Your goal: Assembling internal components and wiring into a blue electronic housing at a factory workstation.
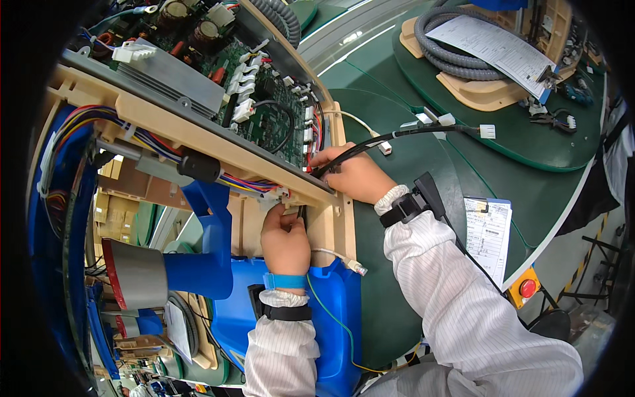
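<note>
A beige frame (331,218) holds a green circuit board (264,132) with white connectors and a ribbed metal heat sink (173,78). At the frame's near right corner, my right hand (357,173) is closed on a black cable (390,135). The cable runs off to the right and ends in white plugs (487,132). My left hand (286,243), with a blue wrist strap, reaches under the frame edge. Its fingers are curled together beside a dark cable and a bundle of coloured wires (248,183); what they pinch is hidden.
Blue plastic housing (337,298) lies below my left hand. A white cable with a clear plug (357,266) hangs nearby. On the green table are a clipboard (488,231), a grey corrugated hose (456,63) and pliers (552,119). A red button (527,288) sits at the table edge.
</note>
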Motion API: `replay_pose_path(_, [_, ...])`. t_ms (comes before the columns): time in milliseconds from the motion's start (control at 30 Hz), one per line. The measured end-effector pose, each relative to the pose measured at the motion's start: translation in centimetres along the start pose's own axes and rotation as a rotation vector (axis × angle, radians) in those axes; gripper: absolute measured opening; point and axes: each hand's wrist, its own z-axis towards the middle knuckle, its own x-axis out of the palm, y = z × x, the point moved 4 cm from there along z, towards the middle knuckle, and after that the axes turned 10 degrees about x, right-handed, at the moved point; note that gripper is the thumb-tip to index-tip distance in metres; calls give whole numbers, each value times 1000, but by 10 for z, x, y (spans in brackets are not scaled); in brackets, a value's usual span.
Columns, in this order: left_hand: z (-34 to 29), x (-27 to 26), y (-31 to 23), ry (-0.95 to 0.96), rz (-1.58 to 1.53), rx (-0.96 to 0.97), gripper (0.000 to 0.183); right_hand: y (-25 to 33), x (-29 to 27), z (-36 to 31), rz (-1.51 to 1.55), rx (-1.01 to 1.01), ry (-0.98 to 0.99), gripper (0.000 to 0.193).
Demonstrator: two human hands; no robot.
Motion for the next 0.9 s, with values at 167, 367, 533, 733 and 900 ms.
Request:
replay_pose_path(167, [3,8,0,18,-23,-4,36,-3,-6,5,172,19,-8,31])
replay_pose_path(367, [6,4,-2,61,54,13,27,-2,-3,8,162,66,-58,31])
replay_pose_path(533, [5,3,-7,84,73,61,23,-7,-4,9,159,4,-140,29])
replay_pose_path(733, [6,2,-2,55,104,62,25,-4,-7,6,-159,-106,-104,32])
replay_pose_path(900, [5,5,-9,69,102,26,25,-1,-9,-3,-334,-51,-159,33])
